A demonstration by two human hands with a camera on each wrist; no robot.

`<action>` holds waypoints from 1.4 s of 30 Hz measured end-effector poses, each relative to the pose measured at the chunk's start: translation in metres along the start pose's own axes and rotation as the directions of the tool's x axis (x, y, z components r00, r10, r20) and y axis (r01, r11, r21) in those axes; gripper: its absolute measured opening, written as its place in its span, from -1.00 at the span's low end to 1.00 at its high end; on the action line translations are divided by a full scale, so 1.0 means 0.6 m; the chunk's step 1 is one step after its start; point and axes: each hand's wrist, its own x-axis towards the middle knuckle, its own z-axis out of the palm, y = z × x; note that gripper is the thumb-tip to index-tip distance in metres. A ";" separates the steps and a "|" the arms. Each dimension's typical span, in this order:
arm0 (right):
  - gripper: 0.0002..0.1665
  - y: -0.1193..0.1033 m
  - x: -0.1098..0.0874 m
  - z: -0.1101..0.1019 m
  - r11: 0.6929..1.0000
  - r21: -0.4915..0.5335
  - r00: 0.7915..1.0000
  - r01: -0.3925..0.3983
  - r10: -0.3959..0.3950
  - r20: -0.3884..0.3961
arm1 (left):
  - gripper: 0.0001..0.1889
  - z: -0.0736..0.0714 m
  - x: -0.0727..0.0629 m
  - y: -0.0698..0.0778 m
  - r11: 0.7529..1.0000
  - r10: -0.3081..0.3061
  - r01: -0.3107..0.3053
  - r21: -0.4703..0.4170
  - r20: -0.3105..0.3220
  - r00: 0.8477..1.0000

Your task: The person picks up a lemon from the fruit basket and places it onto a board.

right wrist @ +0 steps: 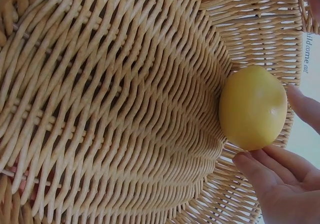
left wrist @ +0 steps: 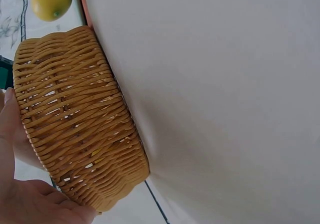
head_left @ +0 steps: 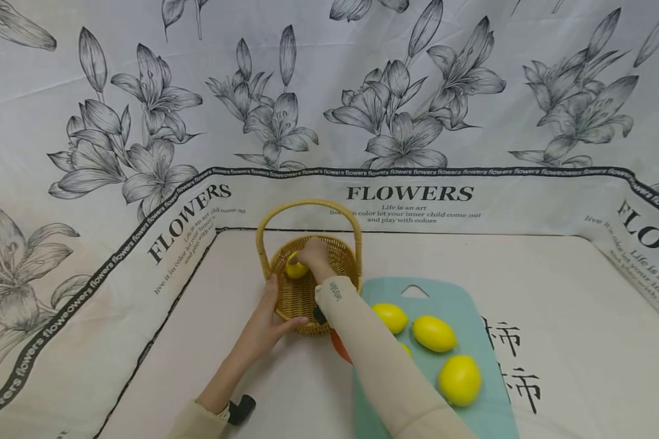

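A handled wicker basket (head_left: 302, 299) stands toward the back of the table. My left hand (head_left: 266, 323) holds its left side, thumb along the near rim and fingers against the outer wall, as the left wrist view also shows. Inside the basket, my right hand (head_left: 314, 253) pinches a yellow lemon (right wrist: 252, 108) between thumb and fingertips. That lemon sits against the woven wall. More lemons (head_left: 435, 333) lie on a light-blue cutting board (head_left: 456, 302) to the right, one mostly hidden by my right sleeve.
An orange-red edge (head_left: 340, 347) of something shows between basket and board, mostly covered by the right forearm. Behind the basket rises a flower-printed cloth wall (head_left: 412, 213). Black printed characters (head_left: 522, 390) mark the tabletop right of the board.
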 end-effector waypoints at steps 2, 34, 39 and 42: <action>-0.35 0.002 0.002 0.001 1.000 0.000 1.000 -0.011 0.011 0.008 | 0.21 0.000 0.000 0.000 1.000 -0.001 0.001 0.003 -0.001 1.000; -0.36 0.021 0.013 0.003 0.999 -0.035 0.996 -0.014 0.017 0.087 | 0.21 0.001 -0.001 0.000 1.000 -0.008 0.008 0.016 0.006 1.000; -0.41 0.016 0.011 -0.001 0.999 -0.038 0.996 -0.006 0.009 0.084 | 0.20 0.000 -0.001 0.002 1.000 -0.011 0.011 0.013 0.010 1.000; -0.42 0.015 0.009 -0.002 0.999 -0.037 0.996 0.007 -0.003 0.086 | 0.20 -0.001 -0.002 0.003 1.000 -0.012 0.012 0.013 0.009 1.000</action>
